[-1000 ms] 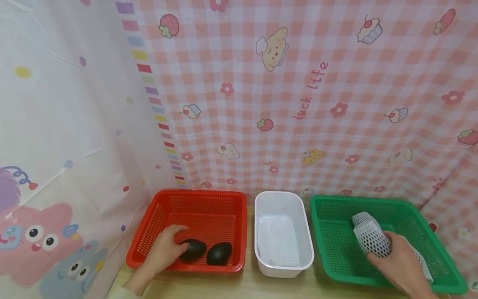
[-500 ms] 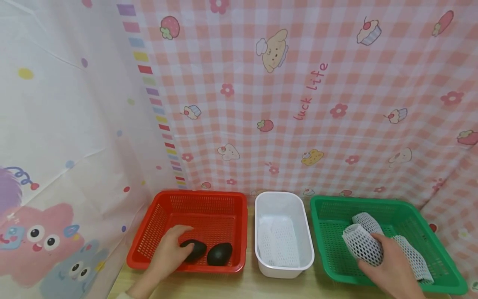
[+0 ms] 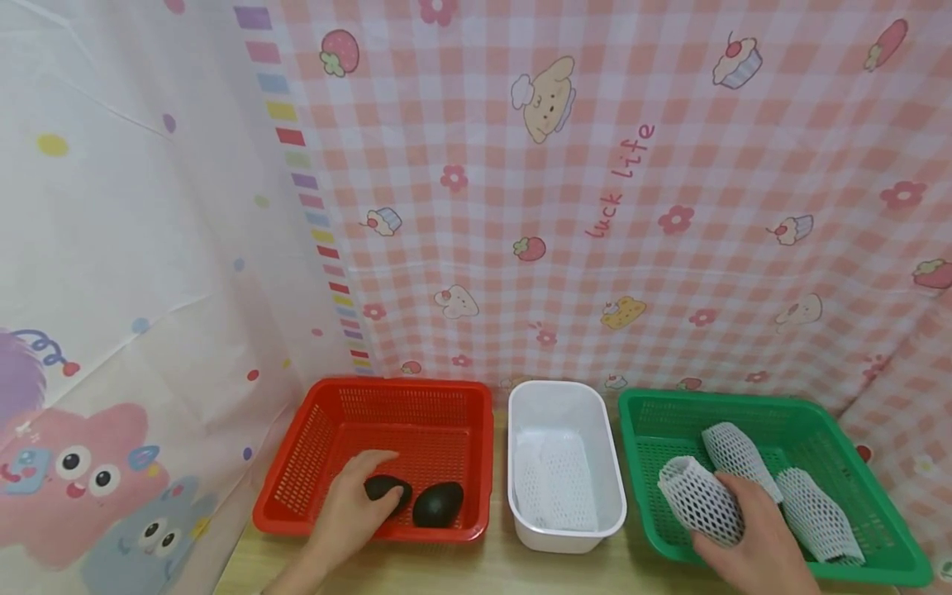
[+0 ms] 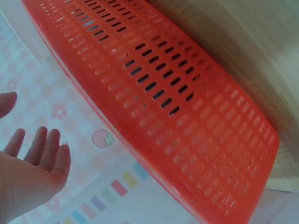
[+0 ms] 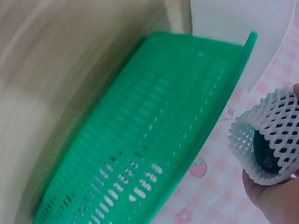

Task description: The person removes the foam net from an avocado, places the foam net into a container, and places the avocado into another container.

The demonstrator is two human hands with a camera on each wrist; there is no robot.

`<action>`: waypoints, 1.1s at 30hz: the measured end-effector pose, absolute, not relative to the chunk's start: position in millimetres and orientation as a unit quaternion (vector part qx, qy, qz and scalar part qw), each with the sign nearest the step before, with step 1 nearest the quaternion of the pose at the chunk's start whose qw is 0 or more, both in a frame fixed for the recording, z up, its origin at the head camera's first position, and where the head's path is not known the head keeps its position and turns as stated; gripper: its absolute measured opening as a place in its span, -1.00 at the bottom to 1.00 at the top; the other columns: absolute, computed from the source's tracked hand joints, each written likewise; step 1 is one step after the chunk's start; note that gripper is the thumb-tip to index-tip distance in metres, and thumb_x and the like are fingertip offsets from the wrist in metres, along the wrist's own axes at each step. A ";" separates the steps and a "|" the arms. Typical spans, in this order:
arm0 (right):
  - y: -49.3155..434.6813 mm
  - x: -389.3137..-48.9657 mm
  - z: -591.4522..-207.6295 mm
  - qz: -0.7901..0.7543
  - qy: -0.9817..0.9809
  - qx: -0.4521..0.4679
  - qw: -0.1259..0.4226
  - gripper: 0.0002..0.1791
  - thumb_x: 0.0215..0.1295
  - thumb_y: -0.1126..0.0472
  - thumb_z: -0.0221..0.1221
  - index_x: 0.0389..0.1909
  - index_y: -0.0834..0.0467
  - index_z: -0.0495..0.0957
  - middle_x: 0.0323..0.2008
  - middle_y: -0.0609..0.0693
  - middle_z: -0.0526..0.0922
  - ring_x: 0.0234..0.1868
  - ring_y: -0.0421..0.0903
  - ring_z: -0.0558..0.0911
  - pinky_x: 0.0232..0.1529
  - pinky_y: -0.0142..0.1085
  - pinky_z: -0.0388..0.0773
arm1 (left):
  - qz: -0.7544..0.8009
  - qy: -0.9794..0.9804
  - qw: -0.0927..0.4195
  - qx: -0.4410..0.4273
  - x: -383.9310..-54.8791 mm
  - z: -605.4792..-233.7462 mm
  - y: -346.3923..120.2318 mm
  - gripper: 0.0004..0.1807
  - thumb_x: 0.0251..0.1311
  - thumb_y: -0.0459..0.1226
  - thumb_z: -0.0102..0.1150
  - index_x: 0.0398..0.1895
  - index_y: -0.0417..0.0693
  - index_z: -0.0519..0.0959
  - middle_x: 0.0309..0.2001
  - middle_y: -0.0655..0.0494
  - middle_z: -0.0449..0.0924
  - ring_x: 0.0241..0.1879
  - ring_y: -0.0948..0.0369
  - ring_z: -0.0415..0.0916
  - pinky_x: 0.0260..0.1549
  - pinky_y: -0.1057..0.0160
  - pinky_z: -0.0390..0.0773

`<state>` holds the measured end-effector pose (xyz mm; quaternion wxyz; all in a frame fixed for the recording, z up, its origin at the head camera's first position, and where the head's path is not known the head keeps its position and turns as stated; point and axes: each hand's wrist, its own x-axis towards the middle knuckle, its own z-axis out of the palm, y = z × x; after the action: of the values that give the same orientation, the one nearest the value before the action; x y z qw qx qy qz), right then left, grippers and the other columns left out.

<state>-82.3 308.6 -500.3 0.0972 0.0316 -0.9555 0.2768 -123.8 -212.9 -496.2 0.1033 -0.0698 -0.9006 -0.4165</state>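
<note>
So, as we read it, the step in hand is handling one netted avocado [image 3: 702, 500], with the right grip [image 3: 759, 529] curled snugly round its foam sleeve. It's tilted over the front left part of the green basket [image 3: 658, 454], and from the right wrist we can see the dark fruit sitting inside the sleeve's open mouth.

We'd guess the next move calls for a soft, steady hold, since the foam probably squashes and that fruit might slip out. The left grip [image 3: 353, 504] is spread wide with nothing pinched, right at the left avocado [image 3: 379, 487]; we can't tell if the thumb touches it.

Containers on the tabletop [image 3: 446, 570]: the red basket [image 3: 439, 450] has that one plus the right avocado [image 3: 437, 506], both bare. The white tub [image 3: 554, 405] between the baskets has flat foam sleeves [image 3: 565, 483] inside. The green one has a rear netted bundle [image 3: 742, 459] and a front netted bundle [image 3: 821, 512], contents hard to make out
</note>
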 end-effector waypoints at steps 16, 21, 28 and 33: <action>274.4 -66.9 -520.6 0.286 -0.929 0.116 0.207 -0.03 -0.49 0.21 0.71 0.13 0.30 0.54 -0.03 0.12 0.64 -0.10 -0.23 0.49 -0.24 -0.23 0.56 | -0.460 -0.867 0.125 -0.142 -107.7 -510.9 -194.9 -0.22 -0.03 -0.34 0.65 0.35 0.12 0.58 0.34 0.16 0.55 0.33 0.02 0.46 0.15 -0.18 0.57; 270.1 -64.3 -529.6 0.287 -0.920 0.165 0.210 0.02 -0.55 0.23 0.72 0.15 0.26 0.51 -0.03 0.09 0.63 -0.04 -0.27 0.50 -0.23 -0.23 0.58 | -0.452 -0.869 0.127 -0.157 -102.6 -514.9 -189.9 -0.07 -0.06 -0.29 0.68 0.48 0.15 0.48 0.44 0.19 0.46 0.40 0.02 0.41 0.19 -0.17 0.54; 272.9 -74.5 -552.4 0.316 -0.861 0.307 0.254 -0.13 0.11 -0.30 0.49 0.35 0.01 0.43 0.12 -0.17 0.54 0.08 -0.29 0.49 -0.01 -0.50 0.41 | -0.446 -0.874 0.117 -0.152 -96.8 -519.9 -182.5 0.10 -0.11 -0.28 0.71 0.58 0.20 0.35 0.48 0.16 0.43 0.40 0.00 0.41 0.23 -0.14 0.53; 268.6 -81.2 -565.1 0.312 -0.826 0.379 0.275 -0.19 0.41 -0.45 0.02 0.57 -0.19 0.19 0.20 -0.17 0.50 0.11 -0.25 0.51 0.04 -0.54 0.32 | -0.459 -0.870 0.093 -0.153 -90.8 -523.9 -175.0 0.21 -0.10 -0.24 0.72 0.65 0.29 0.21 0.52 0.23 0.36 0.41 0.02 0.38 0.23 -0.16 0.51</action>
<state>-81.2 268.6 -565.1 0.2754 0.3792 -0.8264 0.3121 -90.8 -175.0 -523.9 0.0934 -0.1533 -0.8700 -0.4592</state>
